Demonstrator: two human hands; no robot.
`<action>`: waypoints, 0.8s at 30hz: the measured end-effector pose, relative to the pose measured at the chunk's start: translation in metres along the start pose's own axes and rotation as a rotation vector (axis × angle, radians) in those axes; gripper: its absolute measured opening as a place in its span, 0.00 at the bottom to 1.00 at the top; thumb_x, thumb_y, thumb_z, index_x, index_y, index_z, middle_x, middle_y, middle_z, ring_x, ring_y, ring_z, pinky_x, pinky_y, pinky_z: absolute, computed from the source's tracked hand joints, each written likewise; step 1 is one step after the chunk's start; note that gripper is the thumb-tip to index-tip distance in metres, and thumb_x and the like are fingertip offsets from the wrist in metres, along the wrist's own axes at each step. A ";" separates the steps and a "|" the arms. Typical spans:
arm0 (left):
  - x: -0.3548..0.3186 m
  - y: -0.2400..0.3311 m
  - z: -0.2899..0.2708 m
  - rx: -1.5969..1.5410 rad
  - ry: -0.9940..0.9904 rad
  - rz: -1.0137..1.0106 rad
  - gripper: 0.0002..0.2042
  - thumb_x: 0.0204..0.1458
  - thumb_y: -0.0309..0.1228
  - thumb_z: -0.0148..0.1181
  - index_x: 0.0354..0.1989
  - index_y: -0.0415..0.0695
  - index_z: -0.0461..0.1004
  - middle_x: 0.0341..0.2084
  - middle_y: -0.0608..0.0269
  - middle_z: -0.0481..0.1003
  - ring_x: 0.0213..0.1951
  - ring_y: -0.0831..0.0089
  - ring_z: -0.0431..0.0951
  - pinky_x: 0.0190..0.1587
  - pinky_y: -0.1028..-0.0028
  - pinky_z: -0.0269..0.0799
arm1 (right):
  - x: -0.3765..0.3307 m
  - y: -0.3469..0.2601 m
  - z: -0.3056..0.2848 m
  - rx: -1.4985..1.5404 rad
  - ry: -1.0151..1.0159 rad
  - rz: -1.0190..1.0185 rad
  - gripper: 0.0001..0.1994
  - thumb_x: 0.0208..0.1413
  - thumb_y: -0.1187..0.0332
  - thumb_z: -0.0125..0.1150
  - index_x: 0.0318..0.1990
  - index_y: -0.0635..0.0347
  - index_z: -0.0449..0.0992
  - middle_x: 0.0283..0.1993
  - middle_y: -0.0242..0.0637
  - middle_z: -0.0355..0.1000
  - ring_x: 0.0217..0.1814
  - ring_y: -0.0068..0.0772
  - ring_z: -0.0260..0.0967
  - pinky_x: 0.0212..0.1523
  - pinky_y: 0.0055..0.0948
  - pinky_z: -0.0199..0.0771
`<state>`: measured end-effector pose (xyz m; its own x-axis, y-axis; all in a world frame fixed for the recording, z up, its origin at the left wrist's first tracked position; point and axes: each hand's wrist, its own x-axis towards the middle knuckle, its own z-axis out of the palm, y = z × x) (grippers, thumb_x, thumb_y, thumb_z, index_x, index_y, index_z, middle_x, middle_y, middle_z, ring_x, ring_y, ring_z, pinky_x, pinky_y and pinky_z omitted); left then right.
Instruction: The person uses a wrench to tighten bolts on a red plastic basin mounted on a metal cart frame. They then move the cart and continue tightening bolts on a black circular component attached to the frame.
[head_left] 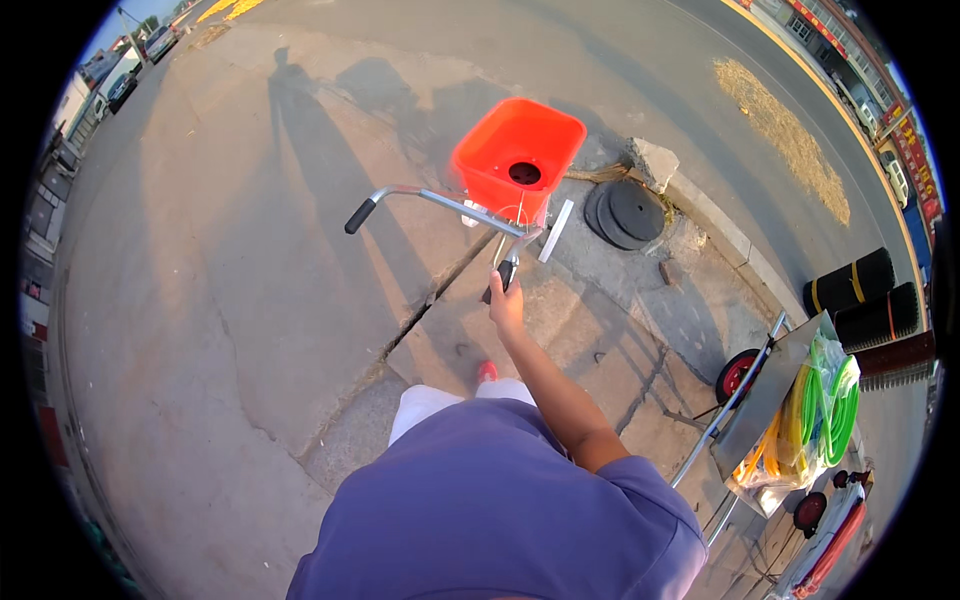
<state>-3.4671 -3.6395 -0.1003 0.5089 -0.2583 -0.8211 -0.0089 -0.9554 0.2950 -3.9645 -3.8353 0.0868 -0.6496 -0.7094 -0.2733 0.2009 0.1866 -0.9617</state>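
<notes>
Red bucket (515, 132) ahead of us over the pavement (250, 300), mouth facing up, a dark round hole (524, 173) in its bottom. Metal handlebar (450, 203) along the bucket's near side. Our right hand (507, 303) has its grip wrapped around the right black handle (510, 270), on the near side of the bucket; the left black handle (360, 216), left of the bucket, has no hand on it. Left hand out of view, so we cannot tell the state of that grip. Step in hand, as we judge it: managing the bucket and its frame one-handed; whether it rolls or rests, we cannot tell. Next move, in our judgement, calls for a second hand on the free handle to keep the bucket level, and for room from the black discs (628, 218) and stone block (652, 163) right of the bucket.
</notes>
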 end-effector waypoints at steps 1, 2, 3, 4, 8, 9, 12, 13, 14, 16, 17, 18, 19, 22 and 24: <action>-0.008 0.003 0.008 0.016 -0.009 -0.014 0.11 0.52 0.38 0.51 0.29 0.43 0.68 0.18 0.65 0.68 0.17 0.72 0.67 0.19 0.71 0.66 | 0.021 0.001 -0.001 0.016 0.000 -0.008 0.19 0.57 0.53 0.52 0.37 0.64 0.66 0.21 0.34 0.67 0.21 0.26 0.69 0.20 0.25 0.65; -0.016 0.015 0.021 0.022 -0.023 -0.010 0.10 0.52 0.38 0.51 0.29 0.43 0.68 0.17 0.65 0.67 0.17 0.72 0.67 0.19 0.71 0.66 | 0.047 -0.002 0.001 0.019 0.006 -0.030 0.19 0.57 0.52 0.52 0.37 0.64 0.66 0.21 0.34 0.68 0.20 0.26 0.68 0.20 0.25 0.64; -0.020 0.025 0.037 0.029 -0.038 0.000 0.10 0.52 0.37 0.50 0.28 0.43 0.68 0.17 0.65 0.67 0.16 0.72 0.67 0.19 0.71 0.66 | 0.071 0.000 -0.002 0.019 0.018 -0.056 0.19 0.57 0.52 0.53 0.36 0.63 0.66 0.21 0.34 0.68 0.20 0.25 0.68 0.19 0.25 0.63; -0.020 0.041 0.052 0.040 -0.056 0.018 0.10 0.52 0.37 0.50 0.28 0.43 0.68 0.16 0.65 0.67 0.16 0.72 0.67 0.18 0.71 0.66 | 0.095 0.004 -0.005 0.018 0.032 -0.077 0.19 0.57 0.52 0.53 0.36 0.63 0.66 0.21 0.34 0.68 0.19 0.25 0.67 0.19 0.25 0.63; -0.006 0.124 0.107 0.030 -0.074 0.142 0.09 0.52 0.36 0.50 0.28 0.43 0.68 0.15 0.66 0.66 0.14 0.73 0.67 0.17 0.72 0.65 | 0.195 0.017 -0.017 -0.101 0.134 -0.036 0.20 0.57 0.50 0.51 0.35 0.62 0.66 0.21 0.35 0.70 0.16 0.24 0.63 0.16 0.27 0.60; -0.002 0.155 0.125 0.024 -0.074 0.188 0.09 0.52 0.35 0.50 0.28 0.44 0.68 0.14 0.66 0.66 0.14 0.73 0.67 0.17 0.72 0.65 | 0.225 0.020 -0.027 -0.195 0.166 -0.005 0.20 0.57 0.49 0.51 0.34 0.61 0.66 0.21 0.36 0.71 0.15 0.24 0.62 0.16 0.28 0.59; 0.006 0.243 0.171 0.027 -0.106 0.313 0.08 0.53 0.35 0.49 0.27 0.44 0.68 0.13 0.67 0.66 0.13 0.73 0.66 0.16 0.73 0.65 | 0.290 0.068 -0.070 -0.373 0.279 0.103 0.21 0.57 0.48 0.49 0.33 0.62 0.66 0.21 0.37 0.72 0.13 0.25 0.59 0.14 0.27 0.58; 0.020 0.288 0.177 -0.048 -0.239 0.418 0.08 0.53 0.35 0.49 0.30 0.44 0.68 0.16 0.66 0.68 0.16 0.74 0.68 0.17 0.74 0.66 | 0.310 0.047 -0.063 -0.406 0.296 0.078 0.22 0.57 0.48 0.49 0.33 0.62 0.66 0.21 0.37 0.72 0.13 0.25 0.59 0.14 0.27 0.57; 0.035 0.325 0.169 -0.106 -0.343 0.494 0.08 0.54 0.36 0.50 0.32 0.44 0.68 0.20 0.66 0.70 0.19 0.76 0.70 0.19 0.75 0.68 | 0.320 0.037 -0.046 -0.364 0.241 0.101 0.22 0.57 0.48 0.49 0.33 0.62 0.66 0.21 0.37 0.72 0.12 0.25 0.59 0.13 0.28 0.57; 0.008 0.375 0.225 -0.106 -0.307 0.580 0.09 0.54 0.37 0.51 0.35 0.43 0.68 0.22 0.66 0.71 0.21 0.77 0.71 0.20 0.75 0.68 | 0.341 0.045 -0.068 -0.383 0.236 0.129 0.22 0.57 0.47 0.49 0.34 0.63 0.66 0.22 0.38 0.72 0.11 0.26 0.58 0.12 0.29 0.57; -0.014 0.396 0.261 -0.085 -0.313 0.631 0.10 0.54 0.37 0.52 0.36 0.43 0.68 0.23 0.65 0.71 0.22 0.78 0.71 0.20 0.76 0.69 | 0.354 0.051 -0.093 -0.399 0.271 0.131 0.23 0.57 0.47 0.48 0.34 0.63 0.66 0.22 0.39 0.73 0.11 0.26 0.58 0.12 0.29 0.56; -0.015 0.380 0.258 -0.030 -0.295 0.596 0.11 0.54 0.38 0.52 0.37 0.43 0.68 0.24 0.65 0.71 0.23 0.77 0.72 0.21 0.75 0.70 | 0.327 0.066 -0.090 -0.360 0.161 0.179 0.23 0.57 0.47 0.48 0.35 0.64 0.67 0.22 0.40 0.73 0.12 0.26 0.59 0.12 0.29 0.57; -0.017 0.390 0.253 -0.015 -0.291 0.595 0.11 0.54 0.39 0.52 0.37 0.43 0.68 0.25 0.65 0.71 0.24 0.77 0.73 0.22 0.75 0.71 | 0.311 0.057 -0.064 -0.309 0.048 0.176 0.23 0.57 0.48 0.48 0.35 0.64 0.67 0.22 0.40 0.73 0.12 0.27 0.60 0.12 0.30 0.58; -0.033 0.407 0.277 0.064 -0.314 0.597 0.12 0.54 0.38 0.53 0.37 0.42 0.68 0.24 0.65 0.72 0.22 0.77 0.73 0.21 0.76 0.70 | 0.294 0.057 -0.035 -0.443 0.105 0.073 0.23 0.57 0.49 0.48 0.38 0.66 0.68 0.23 0.40 0.72 0.18 0.29 0.65 0.21 0.30 0.65; -0.030 0.395 0.266 0.090 -0.299 0.577 0.12 0.54 0.38 0.54 0.37 0.42 0.68 0.23 0.64 0.72 0.21 0.77 0.73 0.20 0.76 0.69 | 0.268 0.038 -0.016 -0.356 0.086 0.099 0.23 0.57 0.49 0.49 0.37 0.66 0.69 0.22 0.39 0.71 0.23 0.29 0.68 0.29 0.30 0.68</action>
<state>-3.7155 -4.0474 -0.0889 0.1395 -0.7490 -0.6478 -0.2877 -0.6566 0.6972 -4.1429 -4.0078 -0.0231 -0.7021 -0.6193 -0.3516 0.0086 0.4863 -0.8737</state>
